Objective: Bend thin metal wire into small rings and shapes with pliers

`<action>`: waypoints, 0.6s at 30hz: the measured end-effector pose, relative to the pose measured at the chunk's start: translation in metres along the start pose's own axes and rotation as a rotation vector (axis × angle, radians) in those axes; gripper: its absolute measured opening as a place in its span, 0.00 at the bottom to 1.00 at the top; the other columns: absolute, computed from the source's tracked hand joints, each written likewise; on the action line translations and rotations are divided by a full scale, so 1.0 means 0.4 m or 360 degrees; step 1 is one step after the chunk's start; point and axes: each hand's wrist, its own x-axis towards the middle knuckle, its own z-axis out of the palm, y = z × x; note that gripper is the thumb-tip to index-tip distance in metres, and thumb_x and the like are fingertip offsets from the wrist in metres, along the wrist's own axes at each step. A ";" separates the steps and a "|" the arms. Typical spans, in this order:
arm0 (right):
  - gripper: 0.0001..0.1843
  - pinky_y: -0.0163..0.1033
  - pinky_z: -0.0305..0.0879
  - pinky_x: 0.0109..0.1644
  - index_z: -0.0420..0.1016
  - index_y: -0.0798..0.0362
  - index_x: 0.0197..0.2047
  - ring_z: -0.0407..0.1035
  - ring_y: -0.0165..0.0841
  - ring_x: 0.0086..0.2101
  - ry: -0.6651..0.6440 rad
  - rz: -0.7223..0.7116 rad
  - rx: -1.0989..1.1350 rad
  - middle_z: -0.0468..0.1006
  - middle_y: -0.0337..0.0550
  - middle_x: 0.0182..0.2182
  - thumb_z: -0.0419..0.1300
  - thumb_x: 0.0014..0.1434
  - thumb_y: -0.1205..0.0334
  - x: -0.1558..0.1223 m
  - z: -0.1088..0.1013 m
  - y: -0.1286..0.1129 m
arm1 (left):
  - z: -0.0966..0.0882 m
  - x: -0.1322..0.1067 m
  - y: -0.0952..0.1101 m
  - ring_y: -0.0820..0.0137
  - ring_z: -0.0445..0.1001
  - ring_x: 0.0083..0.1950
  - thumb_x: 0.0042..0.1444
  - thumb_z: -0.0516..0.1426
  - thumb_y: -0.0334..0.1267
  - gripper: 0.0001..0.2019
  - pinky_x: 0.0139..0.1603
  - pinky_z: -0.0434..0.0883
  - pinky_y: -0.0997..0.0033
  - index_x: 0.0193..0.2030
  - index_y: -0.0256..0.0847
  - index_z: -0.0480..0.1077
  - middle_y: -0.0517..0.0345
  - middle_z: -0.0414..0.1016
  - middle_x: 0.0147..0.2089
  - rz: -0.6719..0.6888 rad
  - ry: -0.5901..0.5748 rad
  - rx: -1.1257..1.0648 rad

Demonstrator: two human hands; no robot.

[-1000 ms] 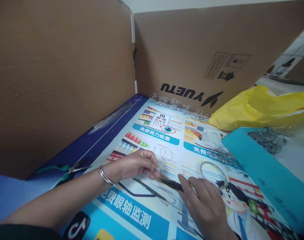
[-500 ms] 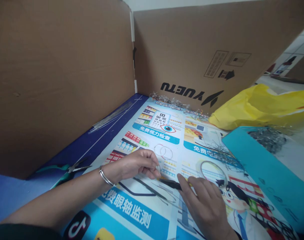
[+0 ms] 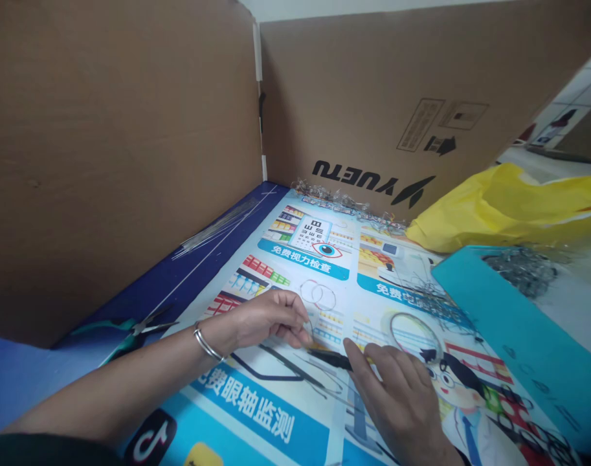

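Observation:
My left hand, with a silver bangle on its wrist, is closed in a pinch on a thin wire that curves out past the fingertips. My right hand is wrapped round dark pliers; their handles are mostly hidden in the palm. The narrow jaws point left and meet the wire just by my left fingertips. What exactly lies between the jaws is too small to make out. Under both hands is a printed poster sheet.
Teal-handled pliers lie at the left. Straight wires rest near the cardboard wall. Wire rings, a larger coil and a teal box with a wire heap are around. A yellow bag lies behind.
The pliers in my right hand have tilted and shifted very slightly by the wire. My left hand keeps its place.

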 end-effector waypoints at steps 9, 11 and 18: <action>0.17 0.48 0.57 0.42 0.70 0.55 0.52 0.65 0.42 0.38 0.0000 0.0017 0.0005 0.74 0.49 0.36 0.55 0.59 0.70 -0.002 0.005 0.001 | 0.001 0.000 0.000 0.70 0.78 0.30 0.48 0.60 0.31 0.04 0.31 0.73 0.76 0.31 0.34 0.69 0.49 0.80 0.28 -0.0002 -0.0008 0.0004; 0.17 0.48 0.57 0.42 0.70 0.56 0.52 0.65 0.42 0.38 -0.0008 0.0013 0.0016 0.74 0.49 0.36 0.55 0.59 0.70 -0.002 0.005 0.001 | -0.001 -0.001 -0.001 0.70 0.78 0.29 0.48 0.60 0.31 0.04 0.31 0.73 0.76 0.31 0.34 0.69 0.49 0.80 0.29 -0.0002 -0.0002 0.0012; 0.17 0.47 0.56 0.41 0.70 0.57 0.52 0.64 0.42 0.38 -0.0077 -0.0026 0.0011 0.74 0.50 0.36 0.55 0.58 0.72 0.006 -0.004 0.000 | 0.010 -0.001 0.003 0.71 0.78 0.29 0.47 0.63 0.33 0.07 0.32 0.72 0.76 0.30 0.34 0.69 0.51 0.79 0.27 0.0030 0.0066 0.0046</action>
